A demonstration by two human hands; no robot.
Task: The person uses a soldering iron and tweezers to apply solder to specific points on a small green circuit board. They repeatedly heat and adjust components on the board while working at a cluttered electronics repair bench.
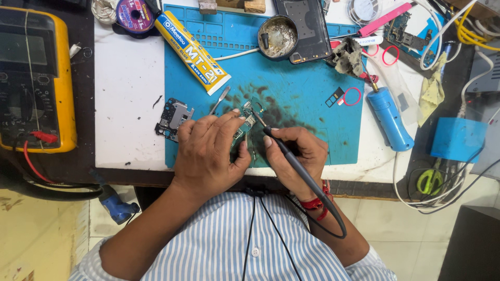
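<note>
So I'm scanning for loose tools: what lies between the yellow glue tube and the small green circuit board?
In the head view, a slim metal pry tool lies on the blue mat between the glue tube and the circuit board.

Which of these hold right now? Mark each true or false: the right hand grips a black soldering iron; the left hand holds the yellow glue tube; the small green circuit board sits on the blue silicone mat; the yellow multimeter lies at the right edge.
1. The right hand grips a black soldering iron: true.
2. The left hand holds the yellow glue tube: false; its fingers press the small green circuit board, and the tube lies apart.
3. The board sits on the blue silicone mat: true.
4. The yellow multimeter lies at the right edge: false; it is at the left.
</note>
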